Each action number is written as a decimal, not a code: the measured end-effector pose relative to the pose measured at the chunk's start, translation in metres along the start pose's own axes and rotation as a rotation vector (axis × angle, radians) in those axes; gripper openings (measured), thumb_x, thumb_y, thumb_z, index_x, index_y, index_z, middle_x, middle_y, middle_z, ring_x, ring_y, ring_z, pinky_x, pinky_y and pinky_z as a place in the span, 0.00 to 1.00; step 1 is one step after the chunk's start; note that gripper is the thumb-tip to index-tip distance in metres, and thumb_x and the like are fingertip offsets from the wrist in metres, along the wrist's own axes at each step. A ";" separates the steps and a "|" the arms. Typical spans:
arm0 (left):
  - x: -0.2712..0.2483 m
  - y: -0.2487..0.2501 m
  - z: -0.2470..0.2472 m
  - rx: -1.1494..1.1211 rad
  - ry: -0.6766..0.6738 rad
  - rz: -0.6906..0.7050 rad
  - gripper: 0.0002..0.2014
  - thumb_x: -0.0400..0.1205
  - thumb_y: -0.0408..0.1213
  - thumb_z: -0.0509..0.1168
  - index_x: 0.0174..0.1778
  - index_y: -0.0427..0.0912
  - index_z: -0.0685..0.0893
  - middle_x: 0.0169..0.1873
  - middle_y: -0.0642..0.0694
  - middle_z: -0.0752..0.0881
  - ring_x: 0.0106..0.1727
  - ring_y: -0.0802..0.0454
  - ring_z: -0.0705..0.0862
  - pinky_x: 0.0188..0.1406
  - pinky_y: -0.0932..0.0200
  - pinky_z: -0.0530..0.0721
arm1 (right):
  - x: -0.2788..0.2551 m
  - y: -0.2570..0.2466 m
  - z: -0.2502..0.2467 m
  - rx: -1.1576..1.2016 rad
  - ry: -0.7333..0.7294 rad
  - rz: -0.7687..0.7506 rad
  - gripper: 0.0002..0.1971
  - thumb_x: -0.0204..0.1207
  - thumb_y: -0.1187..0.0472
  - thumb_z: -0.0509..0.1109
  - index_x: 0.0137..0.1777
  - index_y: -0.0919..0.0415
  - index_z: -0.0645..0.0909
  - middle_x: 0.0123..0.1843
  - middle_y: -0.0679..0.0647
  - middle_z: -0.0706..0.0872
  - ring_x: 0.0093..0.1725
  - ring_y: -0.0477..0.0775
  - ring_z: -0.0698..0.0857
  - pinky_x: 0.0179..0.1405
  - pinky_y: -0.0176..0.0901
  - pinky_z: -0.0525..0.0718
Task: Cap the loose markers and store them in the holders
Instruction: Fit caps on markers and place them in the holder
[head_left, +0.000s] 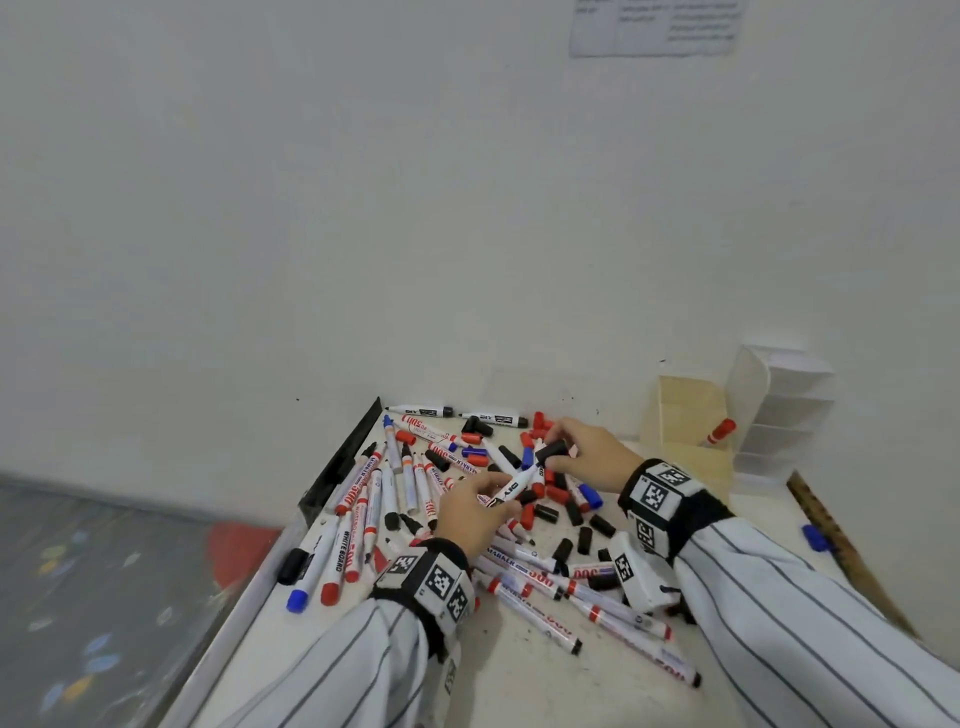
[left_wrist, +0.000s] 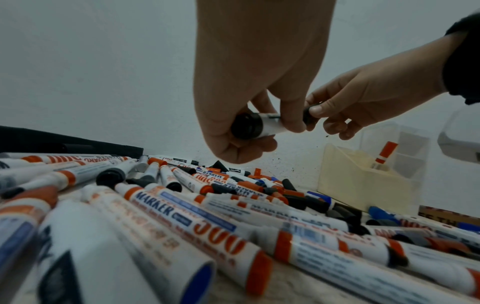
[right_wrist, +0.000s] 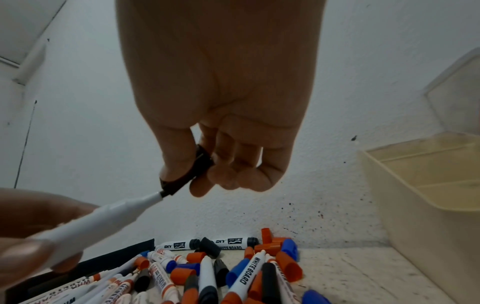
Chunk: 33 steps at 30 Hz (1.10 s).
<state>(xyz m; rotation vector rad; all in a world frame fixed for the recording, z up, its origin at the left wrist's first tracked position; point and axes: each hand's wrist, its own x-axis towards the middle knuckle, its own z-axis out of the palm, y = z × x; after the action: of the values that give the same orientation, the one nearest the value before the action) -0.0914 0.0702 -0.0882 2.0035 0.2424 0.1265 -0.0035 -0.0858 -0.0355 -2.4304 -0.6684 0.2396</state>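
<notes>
White sleeves (head_left: 810, 613) with dark pinstripes, black wristbands (head_left: 670, 499) bearing square-patterned tags

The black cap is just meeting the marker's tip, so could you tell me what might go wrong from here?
1. The cap meets the marker at an angle in the right wrist view, so it may jam or crush the tip.
2. The right hand only pinches the cap; it could slip into the pile.
3. Only one marker stands in the holder, so the pile could roll off the table.

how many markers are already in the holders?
1: a red-capped marker stands tilted in the yellowish holder by the wall. The white holder looks empty, though its compartments are partly hidden.
</notes>
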 end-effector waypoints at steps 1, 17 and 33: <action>-0.003 0.002 0.003 -0.007 -0.004 0.010 0.17 0.76 0.34 0.71 0.61 0.46 0.83 0.51 0.55 0.82 0.52 0.63 0.80 0.45 0.75 0.72 | -0.006 0.002 -0.001 0.005 0.012 0.004 0.09 0.76 0.62 0.68 0.53 0.54 0.73 0.49 0.51 0.79 0.36 0.39 0.75 0.31 0.27 0.68; -0.031 0.032 0.055 -0.047 -0.142 0.151 0.19 0.75 0.32 0.72 0.62 0.48 0.83 0.55 0.52 0.84 0.51 0.61 0.79 0.41 0.76 0.75 | -0.090 0.041 -0.039 0.024 0.123 0.127 0.12 0.78 0.61 0.66 0.61 0.57 0.74 0.53 0.51 0.79 0.41 0.40 0.76 0.38 0.27 0.71; -0.056 0.048 0.088 -0.054 -0.176 0.207 0.17 0.74 0.31 0.73 0.59 0.44 0.85 0.49 0.53 0.83 0.52 0.58 0.79 0.42 0.76 0.74 | -0.140 0.054 -0.054 0.036 0.094 0.217 0.09 0.82 0.63 0.59 0.61 0.58 0.73 0.57 0.55 0.79 0.38 0.48 0.78 0.37 0.35 0.79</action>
<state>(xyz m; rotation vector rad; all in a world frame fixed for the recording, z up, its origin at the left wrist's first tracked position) -0.1232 -0.0401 -0.0819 1.9691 -0.0811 0.0858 -0.0844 -0.2232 -0.0224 -2.4623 -0.3556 0.2208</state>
